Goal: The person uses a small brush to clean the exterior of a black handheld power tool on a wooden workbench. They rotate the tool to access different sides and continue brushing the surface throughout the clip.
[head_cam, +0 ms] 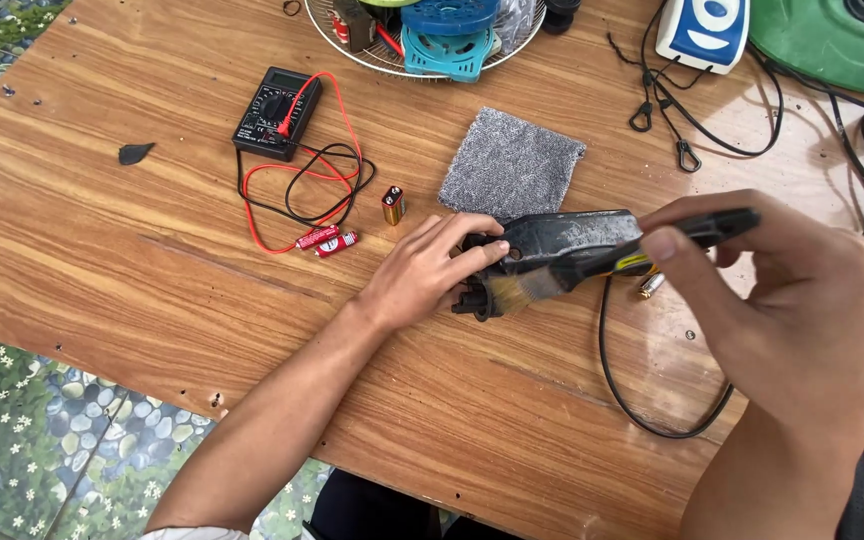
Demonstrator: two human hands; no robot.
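Presently, left hand (pixel 430 270) lies fingers spread over the near end of a dusty black housing (pixel 562 240) on the wooden counter (pixel 152 260), pressing it down. Right hand (pixel 772 290) is closed around the dark handle of a paintbrush (pixel 592 265); pale bristles touch the housing just beside the left fingertips.

Containers: a white wire basket (pixel 372 55) sits well beyond the left hand at the far edge. Inside it: blue round plastic parts, a dark block, a red piece. Its top is cut off by the frame, so the contents are only partly readable.

Beyond the left hand, a grey cloth square (pixel 510 165) lies flat, just behind the housing. Left of that hand: a small gold-and-black battery (pixel 393 204) standing near two red cells (pixel 327 241), then a black multimeter (pixel 276 113) with red and black leads looped on the counter.

Near the right hand: a black cable (pixel 642 400) curves from under the housing toward the wrist. A small metallic piece lies under the brush handle, mostly hidden; kind not determinable. Beyond the right hand, a white-and-blue object (pixel 704 30) and a green casing (pixel 832 40) are cut off at the top.
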